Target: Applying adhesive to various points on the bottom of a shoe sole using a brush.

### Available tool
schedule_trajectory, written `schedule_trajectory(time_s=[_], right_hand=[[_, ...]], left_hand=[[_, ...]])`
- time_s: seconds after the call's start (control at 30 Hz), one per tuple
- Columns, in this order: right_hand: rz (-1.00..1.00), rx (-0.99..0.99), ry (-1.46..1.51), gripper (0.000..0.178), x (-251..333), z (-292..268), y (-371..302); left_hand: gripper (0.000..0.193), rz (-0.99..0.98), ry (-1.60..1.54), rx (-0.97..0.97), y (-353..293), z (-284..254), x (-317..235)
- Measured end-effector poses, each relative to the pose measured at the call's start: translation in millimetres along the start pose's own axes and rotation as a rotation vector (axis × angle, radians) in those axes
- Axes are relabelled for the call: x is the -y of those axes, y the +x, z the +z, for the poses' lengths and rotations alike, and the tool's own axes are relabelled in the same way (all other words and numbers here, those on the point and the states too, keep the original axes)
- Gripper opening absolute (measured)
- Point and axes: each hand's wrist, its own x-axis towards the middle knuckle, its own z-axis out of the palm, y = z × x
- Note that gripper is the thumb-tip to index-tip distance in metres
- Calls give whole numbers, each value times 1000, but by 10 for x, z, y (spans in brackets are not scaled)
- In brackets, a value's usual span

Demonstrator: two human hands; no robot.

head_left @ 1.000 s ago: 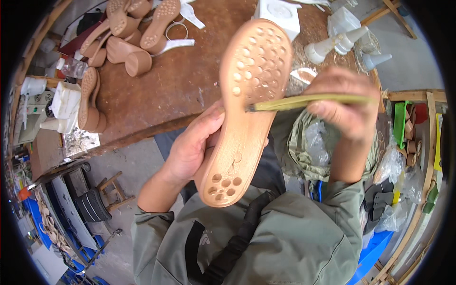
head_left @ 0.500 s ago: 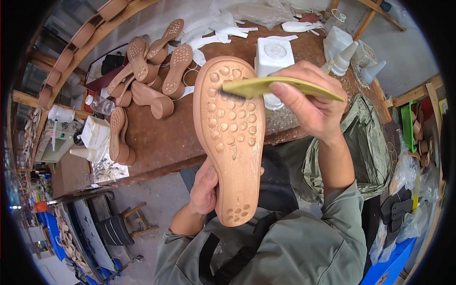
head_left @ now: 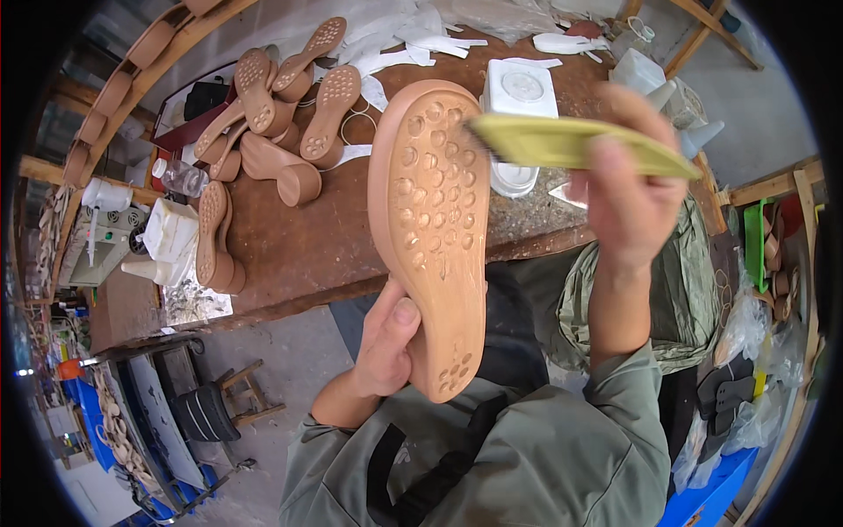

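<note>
Broadly, our view is filled by the brown worktable (head_left: 281,241), its top stained and scuffed. Beside its near edge, on our right, sags a crumpled green sack (head_left: 689,294). Toward the far left of the tabletop we see a loose heap of tan heeled soles (head_left: 336,104). Nearer us is the large tan sole (head_left: 436,233), raised in front of the table's near edge, its dimpled underside facing us and its broad end pointing away. Just beyond it, to the right, stands a square white container (head_left: 524,86). Our yellow-green brush (head_left: 558,140) slants across near the sole's broad end; we cannot tell whether its dark bristles touch. Our right hand (head_left: 628,193), blurred, is closed round the brush handle. Our left hand (head_left: 385,349) is partly curled, gripping the sole along its narrow part, thumb at the edge. Far left lies a small clear bottle (head_left: 183,179).
</note>
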Motion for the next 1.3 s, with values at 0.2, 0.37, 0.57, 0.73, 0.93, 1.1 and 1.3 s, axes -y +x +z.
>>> schedule_trajectory(time_s=[0.2, 0.37, 0.57, 0.73, 0.93, 1.1, 1.3], right_hand=[[-269, 208, -273, 25, 148, 46, -111], [-578, 852, -728, 44, 360, 164, -148], [-762, 886, -1188, 66, 444, 531, 65], [-543, 271, -1196, 54, 130, 307, 571], [-130, 403, -843, 34, -418, 136, -117], [128, 217, -718, 30, -573, 10, -467], [227, 174, -484, 30, -629, 174, -517]], left_hand=[[54, 88, 257, -20, -53, -41, -46], [53, 166, 415, 1, -10, -53, -37], [54, 145, 456, 22, -77, -162, 35], [50, -58, -74, -163, 184, -433, 172], [85, -161, -641, 78, 248, -1073, 282], [109, 304, 94, -170, -371, -1139, 469], [76, 150, 495, -462, -617, -1114, 60]])
